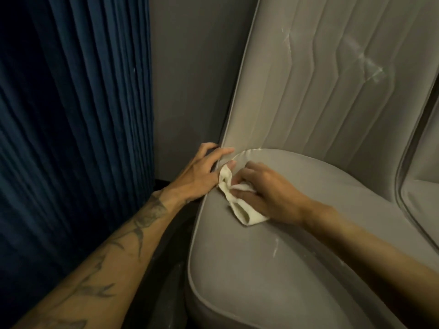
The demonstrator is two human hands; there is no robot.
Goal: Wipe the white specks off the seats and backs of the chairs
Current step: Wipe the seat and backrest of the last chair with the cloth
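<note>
A grey upholstered chair fills the right side, with its seat [297,269] low and its ribbed back [320,91] upright. White streaks [370,65] mark the back, and a short white mark [275,249] lies on the seat. My right hand [268,188] holds a crumpled white cloth [237,205] against the seat's rear left corner. My left hand [202,172] rests on the seat's left edge where seat meets back, fingers spread and mostly straight, touching the piping.
A dark blue pleated curtain [71,127] hangs on the left. A grey wall [190,79] stands behind the chair. A second grey chair [425,174] adjoins at the right edge. The floor gap left of the seat is dark.
</note>
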